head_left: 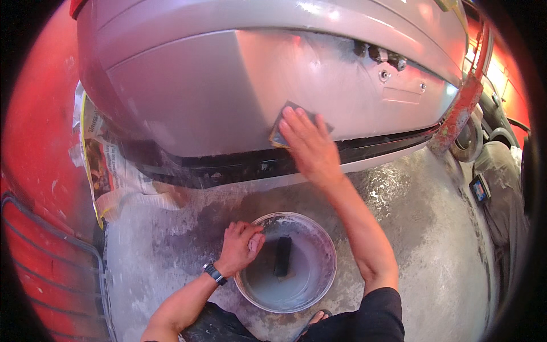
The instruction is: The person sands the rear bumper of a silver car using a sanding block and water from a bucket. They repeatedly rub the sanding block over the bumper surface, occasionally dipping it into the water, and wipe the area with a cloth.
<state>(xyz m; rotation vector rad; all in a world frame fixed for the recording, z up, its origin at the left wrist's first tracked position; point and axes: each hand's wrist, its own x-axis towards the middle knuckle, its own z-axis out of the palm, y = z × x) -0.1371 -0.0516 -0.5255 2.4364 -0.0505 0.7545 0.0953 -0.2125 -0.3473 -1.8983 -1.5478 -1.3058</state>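
- Main relation: the dark pad [277, 134] lies directly beneath the right hand [307, 139], against the silver car panel [188, 102]; hand, pad and panel form one stack.
- Nearer hand: the right one, already on it. The left hand [240, 245] is well apart, lower and to the pad's left, at the left rim of the bucket [325, 233].
- Pad heading: one corner points up the panel, away from the person; another shows at lower left, just above the black strip [228, 174].
- Pad axis: its outline looks squarish and sits askew to that strip, like a diamond (the hand covers the middle, so I cannot tell which side is longer).
- Right hand state: palm down, fingers extended over the pad, not clenched.
- Left hand state: fingers bent inward over the bucket's edge; I cannot tell whether they pinch anything.
- Black block [282, 256]: inside the bucket, right of the left hand and nearer to it than to the right hand. Its long axis runs away from the person, top end leaning slightly right.
- Bucket: on the floor [421, 228], below the panel, between the forearms.
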